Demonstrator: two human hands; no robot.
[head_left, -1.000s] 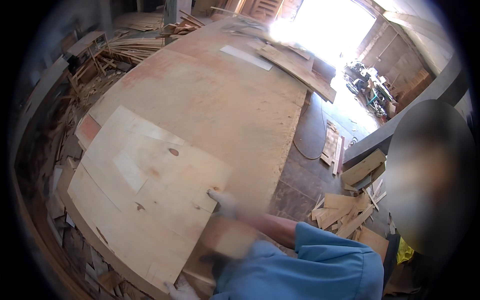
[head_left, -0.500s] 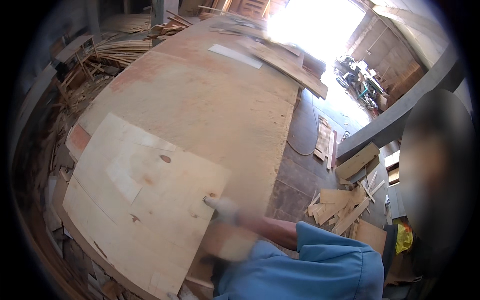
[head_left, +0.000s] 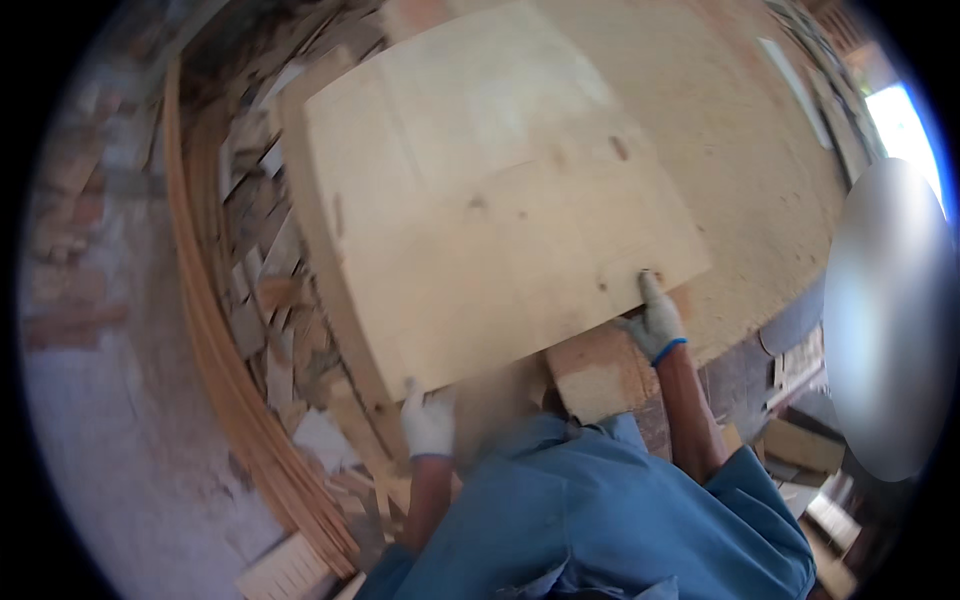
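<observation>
A pale plywood sheet [head_left: 480,250] with dark knots lies over a large, dusty board surface [head_left: 750,190]. My left hand [head_left: 428,425], in a white glove, grips the sheet's near left corner, its thumb on top. At the near edge towards the right corner, my right hand [head_left: 658,318] holds the sheet too, in a white glove with a blue cuff. Its thumb lies on the upper face beside a knot, while the fingers underneath are mostly hidden. Both forearms come out of blue sleeves.
Wood offcuts [head_left: 285,300] fill the space left of the board surface. Long thin strips [head_left: 215,350] run alongside them. A white strip [head_left: 795,90] lies on the far right of the surface. More wood pieces [head_left: 805,445] are on the floor at lower right.
My view has swung left, so the sheet appears higher and more central. My left hand, barely showing at the lower edge before, is now fully visible on the sheet's corner.
</observation>
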